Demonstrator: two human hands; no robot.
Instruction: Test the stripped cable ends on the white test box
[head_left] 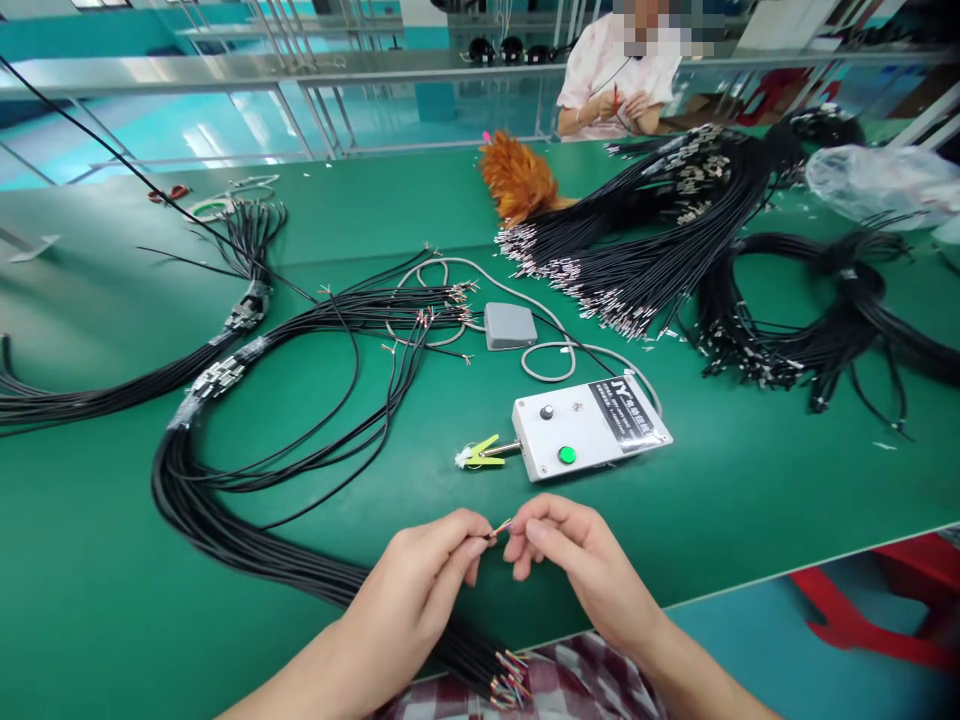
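My left hand (439,565) pinches a black cable close to its stripped end, where thin coloured wires (501,527) stick out. At the tips of those wires are the curled fingers of my right hand (562,545), closed around the wire ends, partly hidden. Just beyond my hands lies a white control box (592,430) with a green button, a black knob and a yellow-green forked clip (484,453) at its left end. A thick bundle of black cables (247,540) runs beneath my left forearm, and its coloured wire ends (510,680) show by my lap.
A grey foot pedal (510,327) with a looped grey cord sits behind the box. Large black cable bundles (630,250) lie at the right, beside an orange duster (517,178) and a plastic bag (877,185). Across the green table (420,420), another person (619,80) handles something small.
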